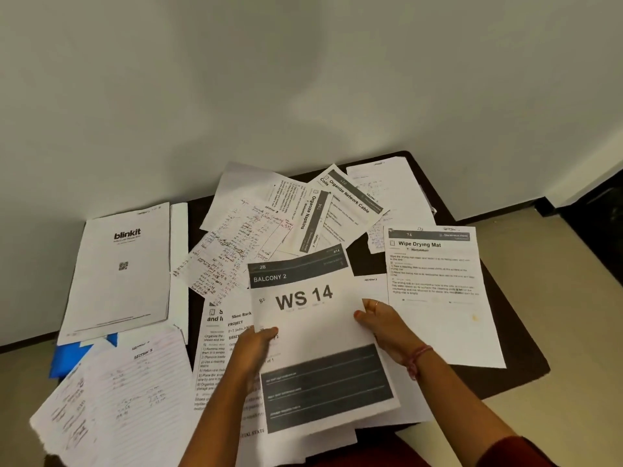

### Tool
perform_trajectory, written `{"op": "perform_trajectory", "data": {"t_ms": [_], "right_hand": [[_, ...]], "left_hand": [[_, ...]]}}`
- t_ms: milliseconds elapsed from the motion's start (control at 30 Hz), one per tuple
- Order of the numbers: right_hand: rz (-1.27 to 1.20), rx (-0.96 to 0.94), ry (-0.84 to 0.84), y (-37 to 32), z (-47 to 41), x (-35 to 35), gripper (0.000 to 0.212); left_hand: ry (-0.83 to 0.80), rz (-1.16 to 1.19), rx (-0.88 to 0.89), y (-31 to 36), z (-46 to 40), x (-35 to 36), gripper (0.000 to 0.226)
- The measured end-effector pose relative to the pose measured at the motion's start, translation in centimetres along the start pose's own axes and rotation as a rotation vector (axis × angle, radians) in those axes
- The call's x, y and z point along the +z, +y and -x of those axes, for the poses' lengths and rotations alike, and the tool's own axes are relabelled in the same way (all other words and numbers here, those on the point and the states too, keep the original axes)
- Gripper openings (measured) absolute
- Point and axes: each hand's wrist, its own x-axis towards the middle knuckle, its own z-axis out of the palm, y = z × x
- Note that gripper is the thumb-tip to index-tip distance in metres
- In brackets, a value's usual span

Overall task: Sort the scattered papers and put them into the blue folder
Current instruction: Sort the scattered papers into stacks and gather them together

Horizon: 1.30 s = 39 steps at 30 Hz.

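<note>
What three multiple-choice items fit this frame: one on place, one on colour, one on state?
1. Where does the blue folder lie?
A. far right
B. near left, under papers
C. held up

2. What colour is the table?
A. dark
B. white
C. red

3. What holds the WS 14 sheet?
A. nothing
B. one hand
C. both hands

Answers: 1 B, only blue corners peek out below the blinkit booklet. 2 A, dark surface shows between sheets. 3 C, left hand and right hand grip its side edges.
</note>
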Motion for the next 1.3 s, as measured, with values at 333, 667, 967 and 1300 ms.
{"op": "perform_trajectory", "data": {"t_ms": [333,667,967,1300], "right_hand": [[-0.031,0.168,-0.094,1.0,-0.3,0.1,0.015],[0.191,0.16,-0.07,0.5,-1.6,0.9,0.014],[0.106,-0.193,0.373,-5.3,-7.4,2.6,0.018],[-0.164,0.091,0.373,-9.2,-16.8,7.3,0.041]], "left_hand": [[-0.018,0.113,-0.014,0.8,-2.4,-1.2,0.016],[0.024,0.074,0.007,0.0,-3.6,-1.6,0.017],[0.085,0.084,0.069,-1.1,-3.9,-2.0,0.016],[0.152,-0.007,0.132,-2.2,-4.7,-1.9,0.021]]}}
